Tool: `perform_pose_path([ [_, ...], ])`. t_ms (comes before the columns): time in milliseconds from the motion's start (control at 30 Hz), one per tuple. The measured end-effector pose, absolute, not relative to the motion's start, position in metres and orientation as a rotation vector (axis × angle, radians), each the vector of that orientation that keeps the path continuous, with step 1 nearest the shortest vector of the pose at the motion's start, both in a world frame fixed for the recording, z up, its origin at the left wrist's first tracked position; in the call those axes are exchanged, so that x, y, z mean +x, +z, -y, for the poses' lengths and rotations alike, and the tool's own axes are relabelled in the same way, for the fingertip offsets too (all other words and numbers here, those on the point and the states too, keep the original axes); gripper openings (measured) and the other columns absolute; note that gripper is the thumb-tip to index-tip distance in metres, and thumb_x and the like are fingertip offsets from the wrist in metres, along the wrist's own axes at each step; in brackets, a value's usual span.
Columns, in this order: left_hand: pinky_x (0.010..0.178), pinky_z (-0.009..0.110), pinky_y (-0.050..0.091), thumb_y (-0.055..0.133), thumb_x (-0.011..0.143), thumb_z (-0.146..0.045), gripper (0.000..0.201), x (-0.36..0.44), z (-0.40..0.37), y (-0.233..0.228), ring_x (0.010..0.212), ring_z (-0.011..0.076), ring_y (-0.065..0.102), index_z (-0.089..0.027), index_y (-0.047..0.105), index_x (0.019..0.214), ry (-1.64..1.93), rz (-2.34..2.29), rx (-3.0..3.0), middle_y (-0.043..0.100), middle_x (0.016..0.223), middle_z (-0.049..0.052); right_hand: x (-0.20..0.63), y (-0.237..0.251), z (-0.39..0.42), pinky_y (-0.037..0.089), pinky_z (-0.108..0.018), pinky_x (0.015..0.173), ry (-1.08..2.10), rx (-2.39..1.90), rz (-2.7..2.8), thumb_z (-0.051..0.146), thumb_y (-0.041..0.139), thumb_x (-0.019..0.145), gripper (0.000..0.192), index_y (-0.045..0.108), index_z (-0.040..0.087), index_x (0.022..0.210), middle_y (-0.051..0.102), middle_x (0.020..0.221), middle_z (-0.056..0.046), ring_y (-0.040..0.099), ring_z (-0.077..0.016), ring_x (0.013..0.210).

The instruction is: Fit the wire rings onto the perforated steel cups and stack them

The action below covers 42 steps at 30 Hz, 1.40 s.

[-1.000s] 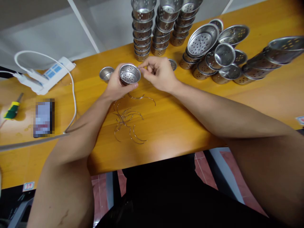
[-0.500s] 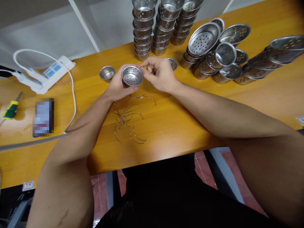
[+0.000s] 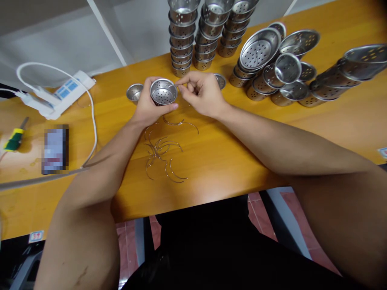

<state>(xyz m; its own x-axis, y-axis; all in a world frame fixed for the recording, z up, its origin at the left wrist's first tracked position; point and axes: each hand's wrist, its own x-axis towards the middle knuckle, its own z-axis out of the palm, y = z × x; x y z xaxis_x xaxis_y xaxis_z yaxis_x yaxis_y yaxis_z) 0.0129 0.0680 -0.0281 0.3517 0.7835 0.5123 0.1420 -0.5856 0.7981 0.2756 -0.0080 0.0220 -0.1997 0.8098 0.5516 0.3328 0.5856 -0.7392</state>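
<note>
The left hand [image 3: 148,105] grips a small perforated steel strainer cup [image 3: 163,92] above the orange wooden table [image 3: 229,153], its open mouth tilted toward the camera. Just right of its rim, the right hand [image 3: 201,93] pinches a thin curved wire handle [image 3: 173,85], whose free end lies leftward across the rim.

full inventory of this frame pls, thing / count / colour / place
perforated cup: 1, steel, in left hand
wire handle: 1, silver, pinched at cup rim
loose wire handles: a pile, silver, table centre
single cups: 2, steel, behind hands
stacked cups: many, steel, far edge and right
power strip: 1, white, left
screwdriver: 1, green-yellow, far left
phone: 1, blurred, left
table: 1, orange wood
left hand: holds cup
right hand: pinches wire
</note>
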Motion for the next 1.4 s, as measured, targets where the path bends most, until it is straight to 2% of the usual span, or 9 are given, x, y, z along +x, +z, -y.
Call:
perform_pose_path([
  [133,0.132,0.071,0.069,0.123,0.073,-0.062,0.097,0.014,-0.067,-0.025,0.143,0.0443,0.082,-0.032,0.068,0.147,1.216,-0.800,1.951,0.082,0.149,0.016,0.277,0.020,0.008,0.065,-0.044,0.085,0.579,-0.924,1.810,0.049,0.089,0.118,0.020,0.087,0.029,0.117,0.050,0.075,0.003,0.054,-0.0226,0.071],
  [233,0.131,0.072,0.070,0.118,0.080,-0.069,0.097,0.012,-0.071,-0.034,0.148,0.0451,0.080,-0.032,0.068,0.155,1.166,-0.736,1.964,0.079,0.155,0.017,0.278,0.020,0.006,0.066,-0.045,0.085,0.556,-0.940,1.806,0.048,0.086,0.120,0.019,0.087,0.029,0.118,0.050,0.075,0.003,0.055,-0.0234,0.071],
  [333,0.128,0.072,0.070,0.119,0.077,-0.071,0.102,0.010,-0.075,-0.040,0.149,0.0462,0.079,-0.034,0.069,0.157,1.161,-0.706,1.994,0.077,0.158,0.017,0.278,0.021,0.005,0.067,-0.046,0.085,0.546,-0.972,1.795,0.048,0.085,0.121,0.020,0.087,0.029,0.117,0.051,0.074,0.002,0.056,-0.0241,0.072],
  [467,0.124,0.071,0.072,0.125,0.064,-0.067,0.100,0.010,-0.069,-0.029,0.138,0.0453,0.082,-0.034,0.076,0.144,1.182,-0.777,2.003,0.081,0.147,0.015,0.276,0.022,0.006,0.069,-0.047,0.089,0.563,-1.001,1.787,0.056,0.088,0.119,0.027,0.086,0.029,0.115,0.053,0.075,0.002,0.059,-0.0250,0.075],
  [567,0.120,0.068,0.073,0.125,0.069,-0.065,0.091,0.013,-0.060,-0.016,0.130,0.0434,0.084,-0.030,0.076,0.137,1.179,-0.874,1.993,0.084,0.135,0.013,0.276,0.022,0.008,0.070,-0.047,0.090,0.574,-1.015,1.804,0.060,0.088,0.118,0.032,0.086,0.028,0.116,0.053,0.076,0.001,0.060,-0.0258,0.078],
  [767,0.123,0.070,0.074,0.126,0.069,-0.064,0.089,0.022,-0.051,-0.009,0.132,0.0443,0.084,-0.031,0.075,0.134,1.181,-0.868,1.959,0.084,0.133,0.013,0.278,0.024,0.010,0.068,-0.045,0.090,0.567,-1.029,1.813,0.062,0.088,0.117,0.034,0.085,0.029,0.114,0.053,0.078,0.001,0.060,-0.0257,0.079],
  [933,0.125,0.072,0.073,0.114,0.082,-0.079,0.092,0.021,-0.057,-0.024,0.143,0.0446,0.081,-0.032,0.071,0.149,1.123,-0.737,1.894,0.080,0.150,0.016,0.278,0.027,0.010,0.067,-0.046,0.087,0.574,-1.037,1.784,0.066,0.084,0.116,0.036,0.083,0.031,0.109,0.050,0.075,0.000,0.058,-0.0273,0.078],
  [1133,0.125,0.068,0.071,0.116,0.077,-0.084,0.097,0.020,-0.055,-0.023,0.141,0.0437,0.081,-0.037,0.072,0.150,1.096,-0.703,1.965,0.079,0.152,0.015,0.277,0.025,0.008,0.065,-0.047,0.083,0.551,-1.052,1.763,0.070,0.083,0.115,0.038,0.084,0.032,0.116,0.051,0.075,0.000,0.056,-0.0282,0.076],
  [1400,0.125,0.064,0.070,0.111,0.082,-0.089,0.104,0.025,-0.039,-0.013,0.141,0.0441,0.081,-0.031,0.068,0.157,1.065,-0.725,1.982,0.080,0.149,0.015,0.276,0.026,0.008,0.060,-0.047,0.082,0.592,-1.030,1.766,0.073,0.083,0.112,0.041,0.082,0.032,0.114,0.047,0.074,0.001,0.051,-0.0281,0.075],
])
